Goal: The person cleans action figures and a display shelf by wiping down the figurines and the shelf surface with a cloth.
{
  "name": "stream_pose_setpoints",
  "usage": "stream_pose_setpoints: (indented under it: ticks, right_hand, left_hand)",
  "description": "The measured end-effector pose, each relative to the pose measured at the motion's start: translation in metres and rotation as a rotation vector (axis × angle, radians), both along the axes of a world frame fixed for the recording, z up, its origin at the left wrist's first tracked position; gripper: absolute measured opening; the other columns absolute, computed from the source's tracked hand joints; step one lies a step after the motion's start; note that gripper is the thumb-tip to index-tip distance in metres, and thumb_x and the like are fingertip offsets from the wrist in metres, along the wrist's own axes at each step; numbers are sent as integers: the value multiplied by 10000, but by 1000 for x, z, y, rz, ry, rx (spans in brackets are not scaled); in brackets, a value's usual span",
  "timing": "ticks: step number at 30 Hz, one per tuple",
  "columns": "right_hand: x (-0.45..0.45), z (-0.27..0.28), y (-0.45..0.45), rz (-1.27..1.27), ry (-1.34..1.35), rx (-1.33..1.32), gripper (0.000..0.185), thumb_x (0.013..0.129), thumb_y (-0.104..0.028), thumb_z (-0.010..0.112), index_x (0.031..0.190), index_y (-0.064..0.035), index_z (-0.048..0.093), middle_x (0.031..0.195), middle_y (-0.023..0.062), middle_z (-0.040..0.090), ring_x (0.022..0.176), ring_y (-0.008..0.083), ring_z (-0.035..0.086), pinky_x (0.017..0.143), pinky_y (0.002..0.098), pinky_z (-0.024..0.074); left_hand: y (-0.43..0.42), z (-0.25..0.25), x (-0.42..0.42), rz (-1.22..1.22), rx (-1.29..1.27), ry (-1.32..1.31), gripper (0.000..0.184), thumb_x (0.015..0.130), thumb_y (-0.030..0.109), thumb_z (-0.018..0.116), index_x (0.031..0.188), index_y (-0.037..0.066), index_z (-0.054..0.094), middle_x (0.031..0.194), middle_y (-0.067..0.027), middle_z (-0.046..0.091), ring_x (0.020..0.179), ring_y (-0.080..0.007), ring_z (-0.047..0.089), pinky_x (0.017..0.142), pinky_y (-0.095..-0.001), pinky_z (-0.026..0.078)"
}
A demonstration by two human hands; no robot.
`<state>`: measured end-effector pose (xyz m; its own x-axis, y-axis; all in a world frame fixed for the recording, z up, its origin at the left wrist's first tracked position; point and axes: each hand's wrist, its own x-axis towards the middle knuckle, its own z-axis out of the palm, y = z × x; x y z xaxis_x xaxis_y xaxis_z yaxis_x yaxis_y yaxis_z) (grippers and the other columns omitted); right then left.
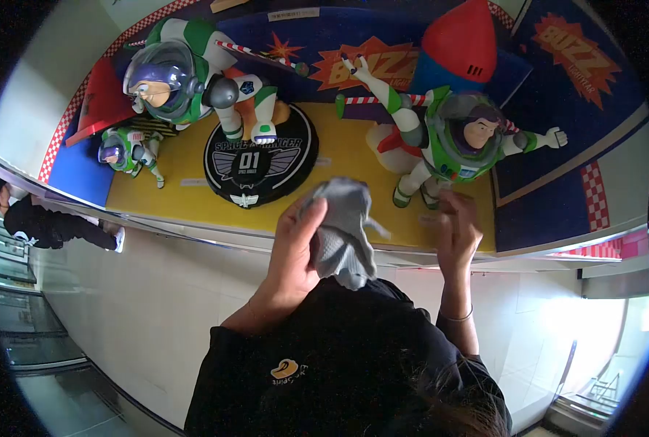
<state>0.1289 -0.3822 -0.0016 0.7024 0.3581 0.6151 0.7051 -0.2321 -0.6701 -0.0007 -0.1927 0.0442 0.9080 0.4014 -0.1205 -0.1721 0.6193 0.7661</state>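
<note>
A crumpled grey cloth (346,229) is gripped in my left hand (293,244), in front of the yellow display shelf (186,207). To the right, my right hand (458,227) is raised near the feet of a green and white space figure (441,138); its fingers are blurred, so their hold cannot be made out. Behind the cloth is a round black base (261,156) marked "01". A larger space figure (182,80) leans above that base, and a small one (131,153) stands at the left.
A red and blue rocket (455,51) rises at the back right. Blue panels (579,131) with checkered trim enclose the shelf. A person in dark clothes (48,222) is at the far left, beyond the shelf edge. Pale tiled floor (157,298) lies below.
</note>
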Motion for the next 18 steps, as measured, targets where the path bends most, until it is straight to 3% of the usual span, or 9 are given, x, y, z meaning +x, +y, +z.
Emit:
stream_pose_setpoints:
  ticks: [3,7,13,18]
  right_hand:
    - [8,-4,0,-54,-3,62,239,815,-29,598,1052,-12,631,917,117,629,733,230,568,648,324,471]
    - [4,-3,1,-74,18,54,245,802,11,593,1045,-1,624,911,101,628,720,216,566,637,315,467]
    - [-2,1,1,-72,66,22,235,795,15,602,1028,3,626,877,104,634,696,221,563,632,307,468]
    - [2,-4,0,-36,-15,-60,223,798,-9,623,1020,-5,638,860,118,652,687,246,582,631,318,480]
  left_hand:
    - [-5,7,7,167,51,-86,203,904,73,538,1089,-11,527,958,-137,582,671,-172,516,608,-291,427]
    - [7,-14,40,520,1237,-315,180,891,58,548,1053,-14,517,1020,-151,517,673,-201,477,623,-323,426]
    - [-9,-2,78,504,1462,-260,227,869,36,569,1088,-17,542,1107,-143,494,847,-248,501,715,-342,425]
    - [2,-4,96,586,1649,-338,201,784,-2,592,975,1,530,1007,-172,505,662,-287,485,627,-376,438]
